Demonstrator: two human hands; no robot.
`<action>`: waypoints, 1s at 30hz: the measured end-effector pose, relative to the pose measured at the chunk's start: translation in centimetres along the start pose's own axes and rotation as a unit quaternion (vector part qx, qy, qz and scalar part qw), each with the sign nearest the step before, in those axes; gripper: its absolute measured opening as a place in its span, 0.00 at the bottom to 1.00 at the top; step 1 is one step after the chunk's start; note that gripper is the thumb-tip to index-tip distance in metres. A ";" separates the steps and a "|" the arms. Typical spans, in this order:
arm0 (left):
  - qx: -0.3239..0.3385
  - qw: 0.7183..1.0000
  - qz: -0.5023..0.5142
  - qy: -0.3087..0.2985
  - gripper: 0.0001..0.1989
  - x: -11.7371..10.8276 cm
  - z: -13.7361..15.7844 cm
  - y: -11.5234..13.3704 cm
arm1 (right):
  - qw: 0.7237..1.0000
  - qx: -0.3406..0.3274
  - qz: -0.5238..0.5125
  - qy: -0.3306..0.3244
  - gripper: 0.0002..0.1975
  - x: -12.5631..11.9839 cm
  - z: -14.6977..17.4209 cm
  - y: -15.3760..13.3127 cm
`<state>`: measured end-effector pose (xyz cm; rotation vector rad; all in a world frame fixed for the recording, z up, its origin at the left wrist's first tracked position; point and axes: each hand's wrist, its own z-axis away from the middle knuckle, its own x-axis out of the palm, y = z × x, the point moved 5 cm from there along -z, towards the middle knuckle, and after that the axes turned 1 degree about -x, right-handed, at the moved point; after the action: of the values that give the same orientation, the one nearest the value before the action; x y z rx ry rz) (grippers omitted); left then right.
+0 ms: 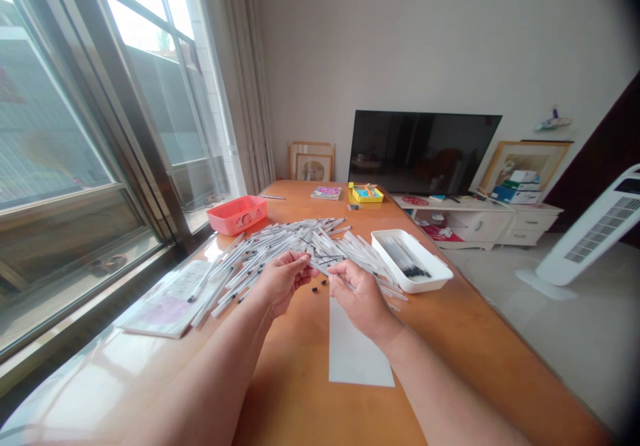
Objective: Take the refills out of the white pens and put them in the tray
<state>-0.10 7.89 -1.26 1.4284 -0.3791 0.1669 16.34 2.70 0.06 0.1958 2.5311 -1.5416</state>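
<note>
My left hand [287, 278] and my right hand [361, 294] come together over the table, fingers pinched. Between them spans a slim translucent pen barrel [320, 269], one end at each hand; its ends are partly hidden by fingers. Just beyond lies a wide heap of clear pen barrels [280, 239], several with black ends. A small black pen plug [315, 290] rests on the wood below my hands, with another beside it. Under my right hand is a white sheet of paper [357, 353]. To the right, a white tray [440, 276] holds several pens with black tips.
A red plastic basket [227, 221] stands behind the heap at left. A booklet [165, 313] lies at the left, some barrels over its edge. At the table's far end are a magazine [326, 193] and a yellow box [367, 196]. The window [135, 99] borders the left side.
</note>
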 end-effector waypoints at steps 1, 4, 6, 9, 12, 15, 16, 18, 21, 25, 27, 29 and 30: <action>0.000 1.000 -0.002 -0.004 0.10 0.1 0.1 0.1 | 1.000 0.004 -0.005 -0.001 0.07 -0.1 0.0 0.0; 0.002 1.000 -0.010 -0.012 0.11 0.3 0.2 0.3 | 1.000 0.012 -0.018 -0.004 0.07 -0.2 0.1 0.0; 0.008 1.000 -0.015 -0.013 0.11 0.4 0.2 0.4 | 1.000 0.012 -0.021 -0.003 0.07 -0.2 0.1 -0.1; 0.020 1.000 -0.014 -0.009 0.12 0.4 0.2 0.3 | 1.000 0.007 -0.019 0.000 0.07 -0.2 0.0 -0.1; 0.024 1.000 -0.013 -0.001 0.11 0.3 0.1 0.2 | 1.000 0.000 -0.011 0.003 0.06 -0.1 -0.1 -0.3; 0.019 1.000 -0.007 0.002 0.10 0.3 0.1 0.0 | 1.000 0.012 -0.012 -0.004 0.07 0.0 -0.1 -0.3; 0.016 1.000 -0.001 0.003 0.10 0.2 0.0 0.1 | 1.000 0.019 -0.014 -0.008 0.08 0.0 -0.1 -0.3; 0.014 1.000 0.011 0.011 0.10 -0.1 -0.1 0.2 | 0.999 0.038 -0.021 -0.007 0.11 -0.3 -0.1 -0.3; 0.026 0.999 0.032 0.033 0.11 -0.8 -0.4 0.6 | 0.996 0.077 -0.046 0.018 0.13 -1.3 -0.3 -0.2; 0.033 0.997 0.045 0.045 0.10 -1.4 -0.8 0.7 | 0.988 0.113 -0.093 0.052 0.09 -2.3 -0.7 -0.1; 0.028 0.998 0.043 0.035 0.13 -1.3 -0.9 0.6 | 0.985 0.120 -0.108 0.061 0.09 -2.6 -0.9 0.0; 0.027 0.998 0.035 0.032 0.19 -1.2 -0.8 0.7 | 0.982 0.123 -0.119 0.075 0.10 -3.2 -1.2 0.1; 0.029 0.998 0.029 0.037 0.22 -1.2 -0.7 0.7 | 0.981 0.121 -0.124 0.089 0.11 -3.7 -1.3 0.2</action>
<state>-1.31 8.81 -1.09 1.4646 -0.3563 0.2790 19.92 3.90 1.24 0.0521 2.5750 -2.0122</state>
